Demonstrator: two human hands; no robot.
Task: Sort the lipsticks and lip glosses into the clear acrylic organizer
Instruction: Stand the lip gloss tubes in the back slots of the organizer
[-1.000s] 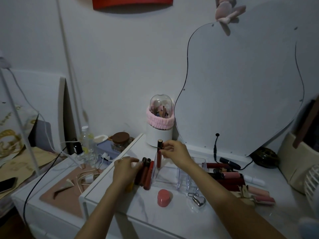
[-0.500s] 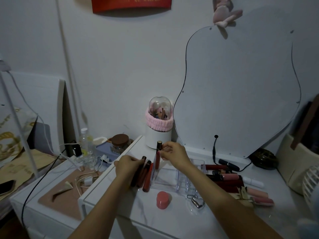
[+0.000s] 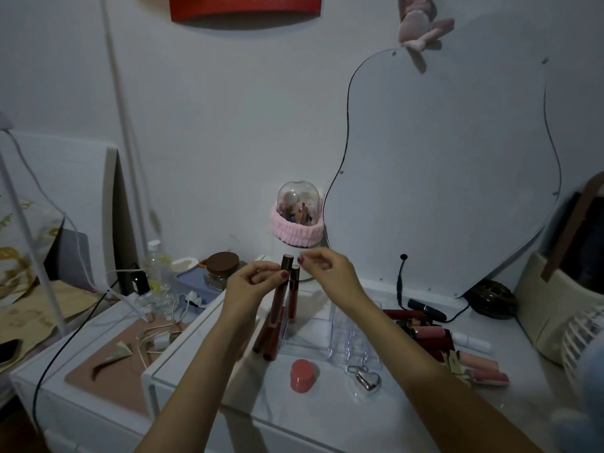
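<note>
2 lip gloss tubes stand up at the left end of the clear acrylic organizer [image 3: 340,335]. The taller tube [image 3: 278,295] leans and is pinched by the left hand [image 3: 253,287]; the shorter tube [image 3: 293,294] stands inside the left compartment, apparently unheld. Risk: both are tall and narrow, so a nudge from either hand could tip them out across the white tabletop [image 3: 327,416]. Right hand [image 3: 330,273] hovers just above the shorter tube's cap, thumb and forefinger loosely parted, gripping nothing. More tubes lie beside the organizer's left wall [image 3: 266,341], and a loose pile [image 3: 425,331] waits on its right.
</note>
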